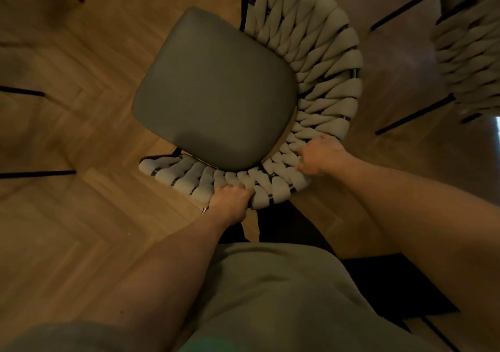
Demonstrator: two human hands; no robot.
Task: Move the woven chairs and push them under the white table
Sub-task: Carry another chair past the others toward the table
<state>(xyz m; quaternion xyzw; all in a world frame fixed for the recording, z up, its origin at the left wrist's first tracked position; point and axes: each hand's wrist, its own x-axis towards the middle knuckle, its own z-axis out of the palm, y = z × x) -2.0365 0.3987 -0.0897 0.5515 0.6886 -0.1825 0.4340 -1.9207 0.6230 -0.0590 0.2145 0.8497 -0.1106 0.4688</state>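
A woven chair (319,62) with a grey padded seat and a curved backrest of pale woven bands stands right below me on the wood floor. My left hand (231,199) grips the near rim of the backrest, fingers curled over the bands. My right hand (319,158) grips the same rim further right. A second woven chair (468,51) stands at the upper right, partly cut off by the frame edge. The white table is not in view.
Thin black legs (35,173) of other furniture reach in from the left edge and the top left. Black legs of the second chair (414,113) stretch across the floor at the right. A dark mat (392,284) lies at my feet.
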